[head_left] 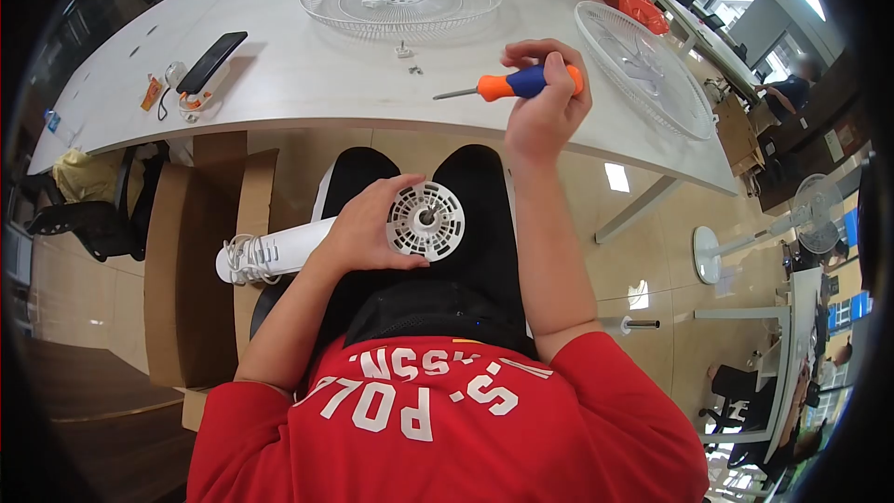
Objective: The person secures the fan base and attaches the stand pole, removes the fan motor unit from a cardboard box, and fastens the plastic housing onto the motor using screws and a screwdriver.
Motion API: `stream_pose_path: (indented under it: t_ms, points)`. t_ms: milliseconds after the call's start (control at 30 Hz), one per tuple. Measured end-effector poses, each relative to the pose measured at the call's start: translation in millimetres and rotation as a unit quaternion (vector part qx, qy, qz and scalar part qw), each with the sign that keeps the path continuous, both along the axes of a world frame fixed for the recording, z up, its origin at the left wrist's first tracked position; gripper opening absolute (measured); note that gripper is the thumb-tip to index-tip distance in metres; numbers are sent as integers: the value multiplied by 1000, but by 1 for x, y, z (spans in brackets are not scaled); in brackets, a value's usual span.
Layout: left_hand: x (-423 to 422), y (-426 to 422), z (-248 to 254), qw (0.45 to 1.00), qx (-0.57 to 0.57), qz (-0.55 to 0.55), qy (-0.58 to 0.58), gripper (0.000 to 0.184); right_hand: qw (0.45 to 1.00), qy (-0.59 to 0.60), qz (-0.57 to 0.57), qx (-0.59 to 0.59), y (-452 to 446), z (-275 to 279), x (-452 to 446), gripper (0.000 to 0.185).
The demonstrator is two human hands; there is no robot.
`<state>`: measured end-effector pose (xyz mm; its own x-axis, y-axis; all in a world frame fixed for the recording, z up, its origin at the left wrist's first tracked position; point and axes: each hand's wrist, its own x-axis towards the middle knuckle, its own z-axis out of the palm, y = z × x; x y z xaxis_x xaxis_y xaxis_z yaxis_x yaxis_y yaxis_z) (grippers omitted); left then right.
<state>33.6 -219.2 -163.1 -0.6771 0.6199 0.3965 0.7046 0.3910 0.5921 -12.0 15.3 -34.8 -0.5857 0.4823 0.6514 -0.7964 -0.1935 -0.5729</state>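
Note:
My left hand (pixel 363 228) is closed around the rim of a round white slotted fan motor housing (pixel 444 240), which rests at my lap with its metal shaft facing up. A white tube with a coiled cord (pixel 250 258) lies to the left of that hand, behind my wrist. Raised over the table's front edge, my right hand (pixel 545 121) grips an orange and blue screwdriver (pixel 528 82). Its metal tip points left, apart from everything. Small screws (pixel 415 70) and a small white part (pixel 403 51) lie on the table beyond the tip.
On the white table (pixel 307 84) lie two round fan grilles (pixel 447 14), one at the back and one at the right (pixel 684 102). A phone (pixel 212 62) leans on a stand at the left. An open cardboard box (pixel 172 270) stands left of my legs.

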Motion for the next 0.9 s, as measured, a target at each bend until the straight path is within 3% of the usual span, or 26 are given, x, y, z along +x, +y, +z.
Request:
stream_pose_path:
  t_ms: [67,133,200,400,900]
  points:
    - [-1,1,2,1000,3,0,13,110,977,-4,-158,146,18,-18,-23,18]
    - [0,0,5,999,-19,3,-50,115,979,-7,-135,150,21,-35,-35,17]
    - [0,0,4,999,-12,3,-38,114,989,-66,-74,112,18,-49,-41,20]
    - [0,1,5,999,-6,-2,-36,115,992,-21,-61,106,4,-74,-61,21]
    - [-1,-1,3,1000,1,-3,-30,115,991,0,-66,118,14,-67,-46,28]
